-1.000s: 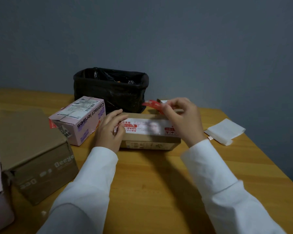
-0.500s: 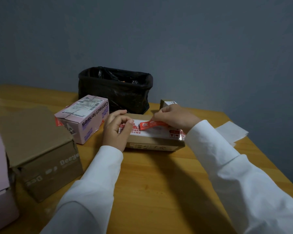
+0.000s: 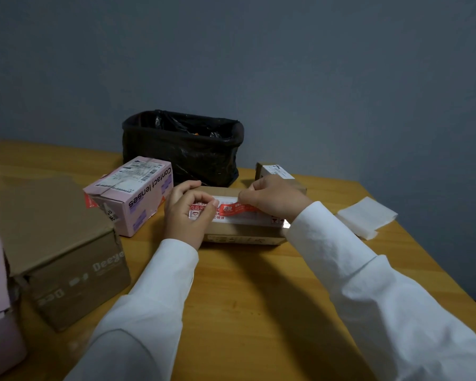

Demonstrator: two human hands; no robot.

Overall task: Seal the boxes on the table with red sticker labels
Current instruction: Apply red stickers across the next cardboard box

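flat brown box mid-bench, just in front of the black bin | left hand fingers curled over its left end | right hand fingers pinching red sticker lying along the top

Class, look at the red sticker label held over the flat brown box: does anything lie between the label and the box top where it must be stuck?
Nothing visible does. The right hand pinches the red sticker label just over the flat brown box. The left hand grips the box's left end, beside the label, not under it.
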